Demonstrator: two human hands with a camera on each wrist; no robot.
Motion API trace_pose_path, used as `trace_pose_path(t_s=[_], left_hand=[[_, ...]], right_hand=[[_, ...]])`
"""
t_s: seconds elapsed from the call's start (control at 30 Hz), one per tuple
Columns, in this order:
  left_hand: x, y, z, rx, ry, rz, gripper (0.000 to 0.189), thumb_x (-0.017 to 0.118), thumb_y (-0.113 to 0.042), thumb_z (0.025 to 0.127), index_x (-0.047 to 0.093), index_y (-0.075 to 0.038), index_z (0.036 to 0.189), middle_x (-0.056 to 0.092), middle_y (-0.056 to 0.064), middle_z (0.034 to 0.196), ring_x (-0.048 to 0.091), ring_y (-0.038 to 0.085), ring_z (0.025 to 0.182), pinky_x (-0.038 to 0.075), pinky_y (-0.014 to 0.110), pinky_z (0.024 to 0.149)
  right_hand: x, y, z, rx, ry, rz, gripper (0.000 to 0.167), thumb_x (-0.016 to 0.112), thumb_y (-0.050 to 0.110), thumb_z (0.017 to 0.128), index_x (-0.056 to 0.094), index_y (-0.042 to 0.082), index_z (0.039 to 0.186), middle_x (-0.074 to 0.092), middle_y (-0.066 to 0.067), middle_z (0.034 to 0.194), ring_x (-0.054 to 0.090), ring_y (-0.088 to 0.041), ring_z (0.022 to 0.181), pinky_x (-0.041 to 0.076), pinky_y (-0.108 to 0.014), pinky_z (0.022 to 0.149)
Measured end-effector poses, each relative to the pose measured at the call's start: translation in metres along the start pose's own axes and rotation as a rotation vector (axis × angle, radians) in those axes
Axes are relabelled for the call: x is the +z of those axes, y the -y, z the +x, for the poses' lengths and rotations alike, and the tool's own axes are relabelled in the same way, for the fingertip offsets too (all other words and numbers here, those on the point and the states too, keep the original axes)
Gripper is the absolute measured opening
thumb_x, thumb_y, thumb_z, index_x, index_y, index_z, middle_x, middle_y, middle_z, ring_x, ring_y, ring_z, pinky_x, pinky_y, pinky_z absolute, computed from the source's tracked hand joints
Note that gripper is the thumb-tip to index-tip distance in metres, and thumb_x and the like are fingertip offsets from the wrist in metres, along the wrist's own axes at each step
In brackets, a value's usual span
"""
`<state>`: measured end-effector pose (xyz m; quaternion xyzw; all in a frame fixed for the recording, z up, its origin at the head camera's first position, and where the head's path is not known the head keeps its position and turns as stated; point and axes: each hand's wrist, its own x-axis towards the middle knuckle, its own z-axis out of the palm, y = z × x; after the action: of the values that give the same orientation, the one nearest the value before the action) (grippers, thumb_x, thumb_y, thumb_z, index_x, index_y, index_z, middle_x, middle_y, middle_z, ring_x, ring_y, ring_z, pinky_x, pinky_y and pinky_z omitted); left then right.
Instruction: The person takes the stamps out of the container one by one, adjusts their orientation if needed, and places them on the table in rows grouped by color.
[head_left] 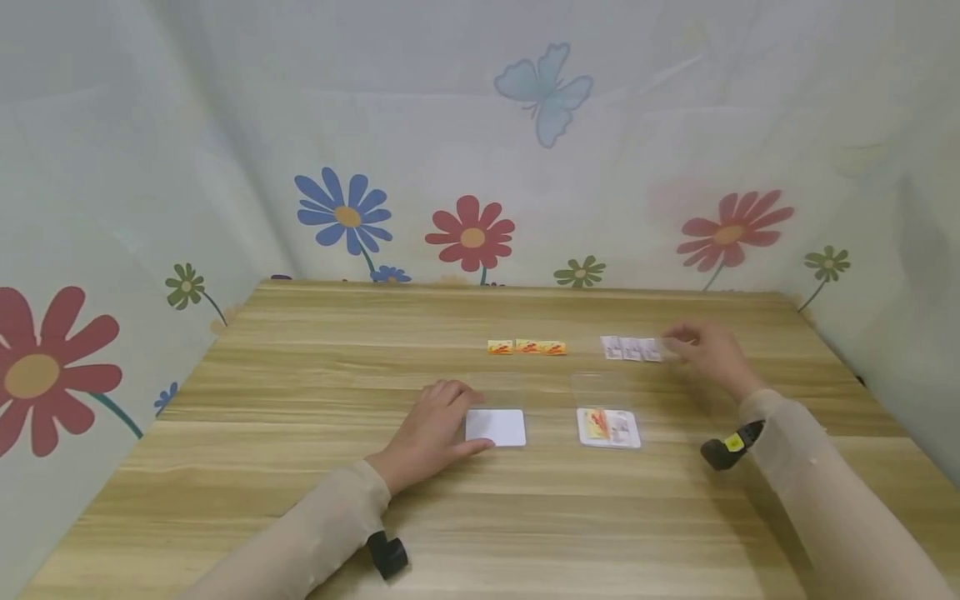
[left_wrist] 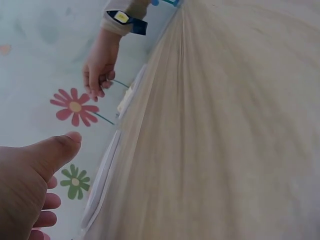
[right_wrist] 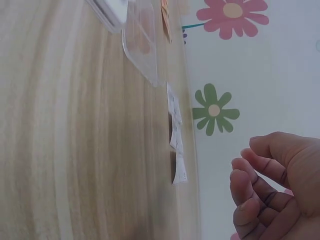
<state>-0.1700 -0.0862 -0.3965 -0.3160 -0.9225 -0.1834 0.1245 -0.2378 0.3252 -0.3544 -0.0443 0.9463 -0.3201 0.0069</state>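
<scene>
**White slips [head_left: 632, 350] left of right hand [head_left: 712, 358]**

Near: left hand [head_left: 431, 433], thumb wide of fingers, at white card [head_left: 506, 429]. Farther: right fingers [right_wrist: 242, 185] loosely curled, empty, nearer the slips. Then: slips on tabletop [head_left: 420, 325], row running left–right, just beside those fingers.

One left hand [head_left: 431, 433] and one right hand [head_left: 712, 354], both bare. One right sleeve [head_left: 840, 500], long, plain beige, slightly creased, a small pale speck near its cuff. One left sleeve [head_left: 296, 533], matching beige, across from the right sleeve. One black wrist camera [head_left: 720, 454], stubby, beside the right sleeve's cuff; dark strap [head_left: 751, 432], yellow label [head_left: 733, 443]. One second camera [head_left: 388, 556], black, blocky, well apart from the right sleeve.
</scene>
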Motion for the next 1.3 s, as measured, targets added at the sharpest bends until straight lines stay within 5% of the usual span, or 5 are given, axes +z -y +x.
trace_pose_path(t_s=[0.93,1.3], left_hand=[[0.017,-0.032,0.030,0.060,0.035,0.010,0.055,0.075,-0.047,0.078,0.062,-0.010,0.118,0.060,0.005,0.112,0.054,0.022,0.108,0.041,0.040,0.102],[0.024,-0.040,0.039,0.061,0.099,0.027,0.056,0.069,-0.050,0.083,0.060,-0.012,0.123,0.059,0.002,0.115,0.052,0.019,0.113,0.039,0.038,0.106]], right_hand=[[0.020,0.019,-0.025,-0.131,-0.008,0.052,0.024,0.058,0.016,0.096,0.063,0.001,0.113,0.066,-0.020,0.111,0.063,-0.027,0.091,0.052,-0.029,0.072],[0.030,0.024,-0.032,-0.178,-0.014,0.018,0.020,0.058,0.011,0.094,0.065,0.002,0.111,0.066,-0.016,0.109,0.060,-0.027,0.096,0.048,-0.031,0.078]])
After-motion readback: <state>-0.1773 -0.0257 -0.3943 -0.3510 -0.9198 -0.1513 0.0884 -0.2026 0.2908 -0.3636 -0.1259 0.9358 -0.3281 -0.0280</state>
